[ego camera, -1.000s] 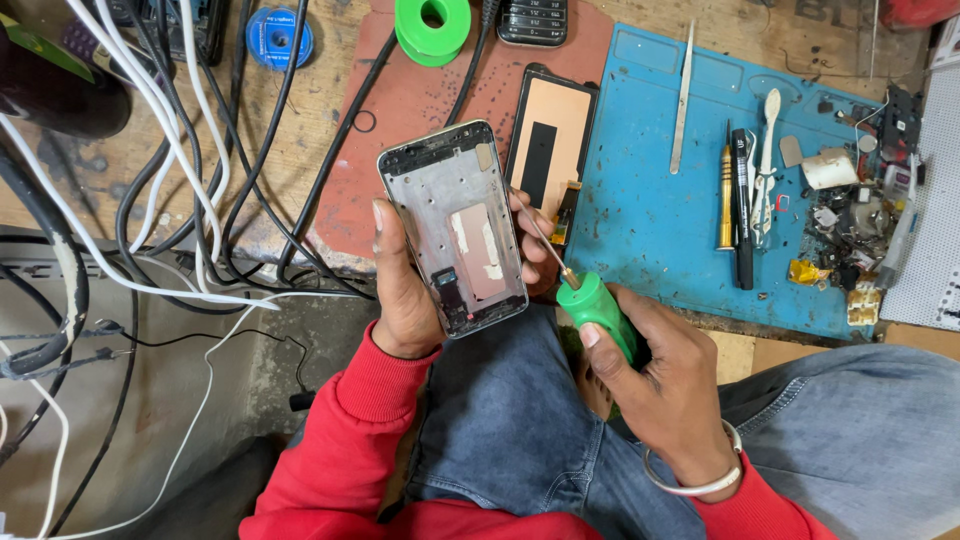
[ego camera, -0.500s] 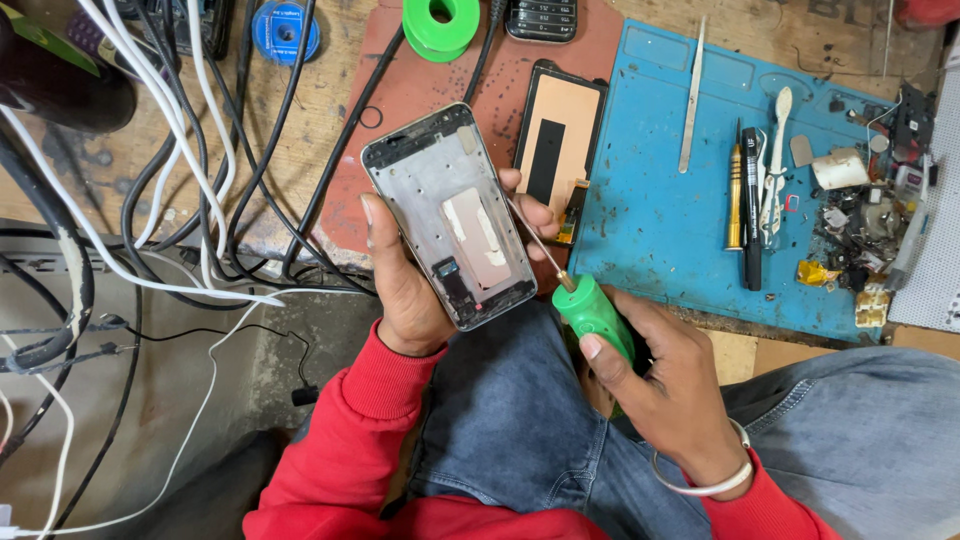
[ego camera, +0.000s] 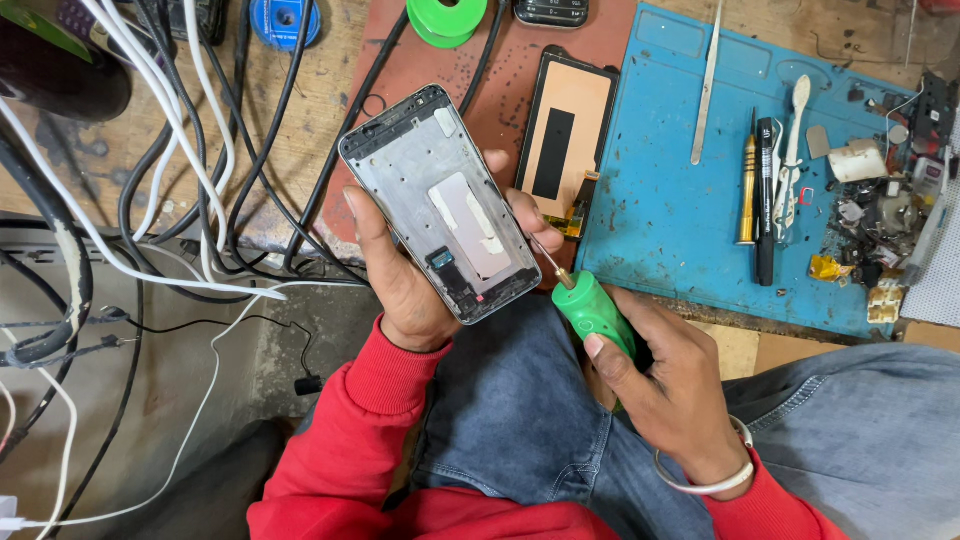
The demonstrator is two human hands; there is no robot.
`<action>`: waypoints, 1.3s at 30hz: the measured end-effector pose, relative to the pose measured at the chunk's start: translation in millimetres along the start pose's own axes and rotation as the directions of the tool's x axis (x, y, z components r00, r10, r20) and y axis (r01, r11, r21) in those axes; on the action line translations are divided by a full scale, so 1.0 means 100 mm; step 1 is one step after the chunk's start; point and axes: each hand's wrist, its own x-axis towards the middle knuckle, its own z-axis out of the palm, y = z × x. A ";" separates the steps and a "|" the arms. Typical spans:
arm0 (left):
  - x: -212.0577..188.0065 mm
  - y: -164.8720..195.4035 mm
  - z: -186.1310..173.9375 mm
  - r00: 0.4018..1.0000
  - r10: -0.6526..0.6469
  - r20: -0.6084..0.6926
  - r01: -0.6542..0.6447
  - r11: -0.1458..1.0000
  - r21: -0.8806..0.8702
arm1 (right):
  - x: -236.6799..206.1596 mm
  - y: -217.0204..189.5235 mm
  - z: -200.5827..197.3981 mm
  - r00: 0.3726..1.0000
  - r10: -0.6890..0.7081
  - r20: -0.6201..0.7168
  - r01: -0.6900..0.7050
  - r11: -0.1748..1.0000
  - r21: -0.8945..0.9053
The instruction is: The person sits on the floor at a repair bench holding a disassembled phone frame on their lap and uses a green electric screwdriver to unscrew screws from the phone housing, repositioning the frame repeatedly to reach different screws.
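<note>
L hand (ego camera: 405,285) grips an opened phone frame (ego camera: 440,200), bare metal inside facing up, thumb along the left edge and fingertips wrapped over the right edge. Frame is tilted, top end pointing up-left, held above the lap and the edge of the workbench. R hand (ego camera: 670,385) is closed around a green-handled screwdriver (ego camera: 590,315); its thin tip reaches the frame's right edge, right by the L fingertips. Hands sit close together but don't touch each other.

Behind the frame, a detached screen panel (ego camera: 570,135) w/ copper-coloured back lies on a reddish mat (ego camera: 400,110). To the right, a blue work mat (ego camera: 660,215) carries metal tweezers (ego camera: 708,85), a brass-coloured driver (ego camera: 747,190), a black pen-like tool (ego camera: 765,200), a white spudger (ego camera: 795,150) and a heap of small parts (ego camera: 880,225). A green spool (ego camera: 445,18) sits at the top edge. Black and white cables (ego camera: 170,150) trail across the bench on the left. Red sleeves, blue jeans below.
</note>
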 end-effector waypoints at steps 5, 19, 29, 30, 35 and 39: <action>0.00 0.00 0.03 1.000 0.012 -0.025 -0.012 1.000 0.013 | -0.01 0.00 0.00 1.000 0.020 -0.008 -0.020 1.000 -0.001; 0.01 -0.04 0.00 0.997 0.070 0.011 -0.070 0.997 -0.016 | -0.03 0.00 0.04 0.999 0.013 -0.049 -0.013 1.000 -0.002; -0.01 -0.04 0.01 0.999 0.033 -0.016 -0.035 0.996 -0.081 | -0.03 0.01 0.08 0.999 0.027 -0.047 -0.025 0.999 0.043; -0.01 -0.05 0.00 0.999 0.039 -0.006 -0.040 0.997 -0.068 | -0.04 0.01 0.08 0.998 0.040 -0.044 -0.038 0.998 0.046; -0.01 -0.06 -0.02 0.997 0.072 0.027 -0.071 0.997 -0.024 | -0.03 0.00 0.10 0.998 0.023 -0.054 -0.020 0.998 0.062; -0.01 -0.07 0.00 0.997 0.080 0.002 -0.080 0.997 -0.006 | -0.02 0.01 0.10 0.978 0.207 -0.007 -0.205 0.971 0.121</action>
